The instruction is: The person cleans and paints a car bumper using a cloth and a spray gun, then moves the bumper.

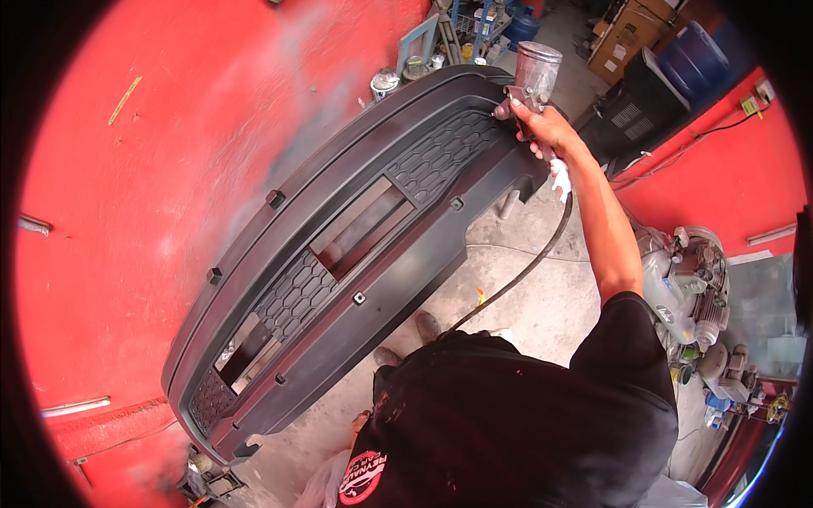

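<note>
The dark bumper (389, 254) lies slantwise, its long axis running lower left to upper right. At its upper-right end is the spray gun (533, 76), the right hand's (550, 131) grip wrapped around its handle; most of the bumper lies left of and below that grip. What little shows of the left hand (362, 418) doesn't tell its state. The hose (539, 262) curves down beside the bumper; a red wall (169, 212) stands beyond.

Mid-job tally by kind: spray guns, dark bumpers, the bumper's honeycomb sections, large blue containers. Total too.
Spray gun: 1
Dark bumper: 1
Honeycomb sections: 3
Large blue containers: 2
Total: 7
</note>
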The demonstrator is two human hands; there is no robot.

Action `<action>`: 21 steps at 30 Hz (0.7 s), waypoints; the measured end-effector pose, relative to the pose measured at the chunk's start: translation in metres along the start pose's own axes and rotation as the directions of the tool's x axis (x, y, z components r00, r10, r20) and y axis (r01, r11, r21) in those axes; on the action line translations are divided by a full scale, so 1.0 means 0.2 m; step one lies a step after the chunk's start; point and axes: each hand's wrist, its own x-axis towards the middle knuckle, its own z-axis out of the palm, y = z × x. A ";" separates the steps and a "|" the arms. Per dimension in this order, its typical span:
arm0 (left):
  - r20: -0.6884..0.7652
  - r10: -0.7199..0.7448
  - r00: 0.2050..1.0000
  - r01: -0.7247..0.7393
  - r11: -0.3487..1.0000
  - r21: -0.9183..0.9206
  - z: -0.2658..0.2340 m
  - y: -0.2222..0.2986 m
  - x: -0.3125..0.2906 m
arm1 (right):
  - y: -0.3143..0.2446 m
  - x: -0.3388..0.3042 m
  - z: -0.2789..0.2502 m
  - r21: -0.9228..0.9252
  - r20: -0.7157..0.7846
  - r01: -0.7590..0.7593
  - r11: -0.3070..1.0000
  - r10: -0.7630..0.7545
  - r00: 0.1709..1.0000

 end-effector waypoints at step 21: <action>0.007 0.002 1.000 -0.002 0.999 -0.054 0.06 0.01 -0.09 | -0.20 -0.12 0.35 0.000 0.263 0.006 1.000 -0.006 0.965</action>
